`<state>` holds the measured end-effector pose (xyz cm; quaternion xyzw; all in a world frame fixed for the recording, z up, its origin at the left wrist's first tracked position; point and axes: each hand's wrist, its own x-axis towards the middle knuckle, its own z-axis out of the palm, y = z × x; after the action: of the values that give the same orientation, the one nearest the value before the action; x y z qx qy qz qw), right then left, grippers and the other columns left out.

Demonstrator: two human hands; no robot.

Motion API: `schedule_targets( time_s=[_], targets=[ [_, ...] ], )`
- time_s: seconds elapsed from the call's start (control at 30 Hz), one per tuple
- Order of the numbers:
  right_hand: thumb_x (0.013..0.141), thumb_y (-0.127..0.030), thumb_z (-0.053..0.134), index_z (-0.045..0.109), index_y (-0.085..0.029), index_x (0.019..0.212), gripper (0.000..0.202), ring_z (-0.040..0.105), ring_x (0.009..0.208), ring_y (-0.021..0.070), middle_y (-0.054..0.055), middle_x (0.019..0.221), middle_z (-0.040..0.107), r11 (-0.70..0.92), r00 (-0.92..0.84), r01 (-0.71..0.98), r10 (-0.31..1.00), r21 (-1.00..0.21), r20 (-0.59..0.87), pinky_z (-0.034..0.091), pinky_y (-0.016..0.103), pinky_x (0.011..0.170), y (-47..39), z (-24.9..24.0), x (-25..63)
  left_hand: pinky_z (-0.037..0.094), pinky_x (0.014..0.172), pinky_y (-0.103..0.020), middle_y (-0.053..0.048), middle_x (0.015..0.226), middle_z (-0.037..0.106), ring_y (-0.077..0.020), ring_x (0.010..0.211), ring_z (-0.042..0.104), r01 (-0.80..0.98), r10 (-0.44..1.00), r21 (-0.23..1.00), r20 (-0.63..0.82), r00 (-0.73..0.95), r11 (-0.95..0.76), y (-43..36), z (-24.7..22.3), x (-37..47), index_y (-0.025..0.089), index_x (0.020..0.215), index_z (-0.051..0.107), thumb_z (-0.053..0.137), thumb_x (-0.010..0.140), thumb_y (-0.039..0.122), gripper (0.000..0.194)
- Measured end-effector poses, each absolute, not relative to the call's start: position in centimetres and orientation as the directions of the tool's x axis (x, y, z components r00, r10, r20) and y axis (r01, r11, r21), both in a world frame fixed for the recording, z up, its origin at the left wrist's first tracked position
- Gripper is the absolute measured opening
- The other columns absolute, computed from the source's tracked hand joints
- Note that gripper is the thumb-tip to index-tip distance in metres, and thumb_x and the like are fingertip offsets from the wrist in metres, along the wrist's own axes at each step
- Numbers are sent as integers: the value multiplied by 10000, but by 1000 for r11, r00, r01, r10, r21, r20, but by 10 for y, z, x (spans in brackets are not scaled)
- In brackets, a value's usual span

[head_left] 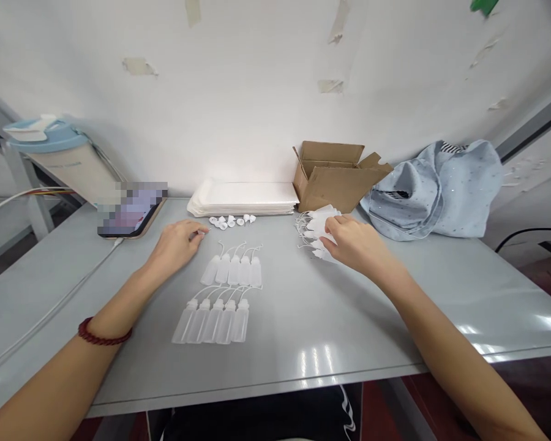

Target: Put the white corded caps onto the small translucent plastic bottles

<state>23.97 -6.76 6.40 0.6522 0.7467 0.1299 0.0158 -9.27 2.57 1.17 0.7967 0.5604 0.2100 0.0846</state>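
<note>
My left hand [180,246] rests over the table beside a small cluster of white caps [229,221], thumb and forefinger pinched together. Something small and pale shows at the fingertips, too small to name. My right hand [353,242] is curled over a heap of white pieces with thin cords [319,223], its thumb and fingers closed on them; the exact kind is unclear. Between my hands lie translucent plastic bottles in two rows, each bottle with a thin white cord at its top: a back row [234,270] and a front row [213,321].
Behind the caps lies a stack of white flat packets [243,196]. An open cardboard box [333,184] and light-blue cloth [434,190] stand at the back right. A phone [133,211] with a cable leans by a blue-lidded tumbler [64,159] at left.
</note>
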Motion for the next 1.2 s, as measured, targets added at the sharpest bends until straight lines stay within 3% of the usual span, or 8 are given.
schedule_targets(
  time_s=[0.23, 0.33, 0.43, 0.6, 0.7, 0.83, 1.03, 1.2],
  targets=[
    [832, -104, 493, 574, -133, 809, 88, 542, 843, 238, 110, 836, 620, 191, -252, 948, 939, 255, 234, 313, 286, 559, -67, 63, 242, 500, 848, -387, -53, 897, 717, -260, 850, 669, 685, 968, 689, 222, 114, -238, 7, 29, -80, 213, 825, 656, 617, 692, 379, 217],
    [836, -99, 451, 559, -138, 801, 121, 539, 817, 226, 110, 829, 616, 293, -327, 945, 874, 149, 358, 340, 284, 582, -71, 59, 230, 520, 864, -354, -53, 933, 705, -229, 873, 668, 540, 976, 814, 197, 92, -216, -9, 38, -67, 196, 850, 632, 671, 665, 393, 273],
    [856, -113, 410, 553, -124, 866, 144, 547, 748, 181, 94, 812, 615, 525, -468, 850, 786, -36, 404, 373, 265, 596, -87, 49, 205, 525, 861, -341, -40, 896, 695, -211, 870, 659, 394, 982, 901, 143, 128, -182, -29, 46, -51, 189, 849, 629, 722, 638, 352, 282],
    [886, -148, 409, 511, -145, 1153, 285, 483, 561, 124, 29, 766, 581, 777, -751, 624, 625, -80, 215, 261, 244, 461, -123, 33, 162, 542, 748, -310, -23, 892, 675, -175, 764, 646, 382, 955, 902, 94, 282, -202, -51, 52, -34, 187, 847, 645, 691, 699, 349, 224],
    [911, -184, 413, 486, -180, 1212, 310, 470, 544, 113, 22, 800, 572, 814, -806, 576, 580, -74, 118, 223, 245, 437, -130, 29, 152, 537, 719, -294, -19, 884, 677, -168, 747, 639, 367, 949, 908, 90, 303, -204, -53, 53, -34, 186, 843, 652, 687, 711, 350, 213],
    [945, -227, 380, 493, -184, 1215, 296, 510, 593, 122, 28, 828, 584, 801, -798, 585, 597, -128, 83, 286, 246, 467, -127, 27, 150, 532, 696, -287, -29, 895, 687, -177, 756, 642, 347, 952, 920, 74, 297, -180, -51, 53, -35, 184, 849, 655, 700, 703, 366, 237],
    [971, -294, 351, 563, -138, 1049, 274, 545, 636, 137, 30, 765, 625, 786, -791, 568, 604, -244, 103, 347, 255, 534, -126, 26, 150, 529, 664, -289, -32, 878, 697, -190, 755, 648, 335, 950, 931, 39, 310, -148, -50, 50, -37, 189, 844, 657, 712, 690, 381, 252],
    [976, -280, 329, 589, -144, 841, 323, 514, 536, 127, 17, 620, 608, 766, -770, 615, 634, -189, 65, 279, 262, 493, -127, 30, 152, 519, 670, -281, -29, 882, 688, -186, 769, 644, 348, 952, 930, 5, 306, -116, -49, 50, -37, 192, 851, 661, 723, 687, 379, 257]
  ],
)
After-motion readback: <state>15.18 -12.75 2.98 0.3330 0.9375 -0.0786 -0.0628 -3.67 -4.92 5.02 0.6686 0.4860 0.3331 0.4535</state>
